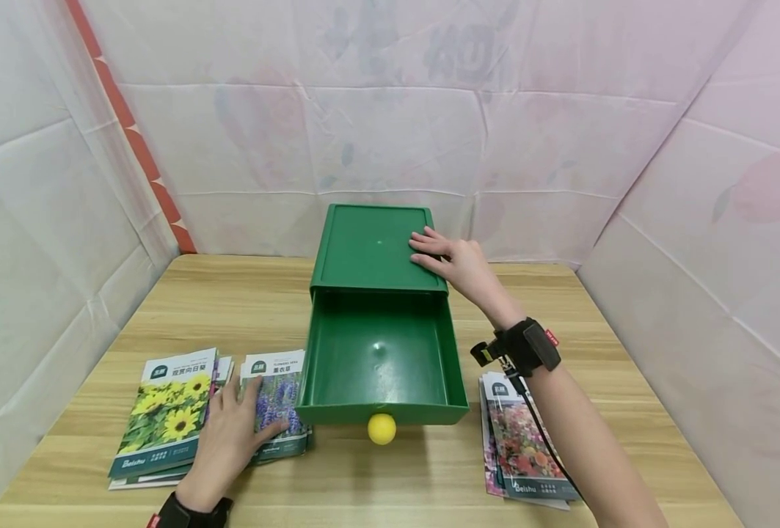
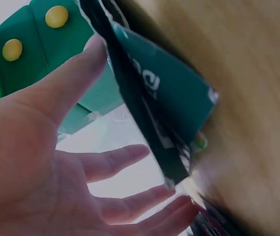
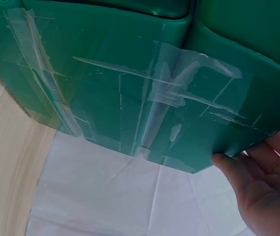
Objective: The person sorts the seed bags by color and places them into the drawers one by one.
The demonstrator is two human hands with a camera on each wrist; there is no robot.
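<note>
Left hand: the left hand (image 1: 231,433) lies flat on the seed packets at the near left of the table, fingers straight and spread, gripping nothing
Left hand contact: the fingertips rest on the lavender seed packet (image 1: 277,400), which lies touching the left wall of the drawer; the left wrist view shows the open palm (image 2: 37,162) beside a raised dark-green packet edge (image 2: 154,98), image blurred
Sunflower seed packet: the sunflower seed packet (image 1: 165,411) lies on top of a small stack just left of the left hand
Right hand: the right hand (image 1: 452,260) rests palm down on the right side of the cabinet top, fingers extended and together, clamped on nothing; in the right wrist view the fingers (image 3: 265,187) touch the cabinet's edge
Green drawer cabinet: the green drawer cabinet (image 1: 370,246) stands at the middle of the wooden table (image 1: 627,411), its back near the rear wall
Drawer: the drawer (image 1: 379,359) is pulled fully forward, interior empty, with a yellow ball knob (image 1: 381,428) at the centre of its front
Flower seed packets: a second stack of flower seed packets (image 1: 518,440) lies just right of the drawer, beneath the right forearm, untouched
Enclosure: white sheeting (image 1: 693,220) lines the walls on three sides
</note>
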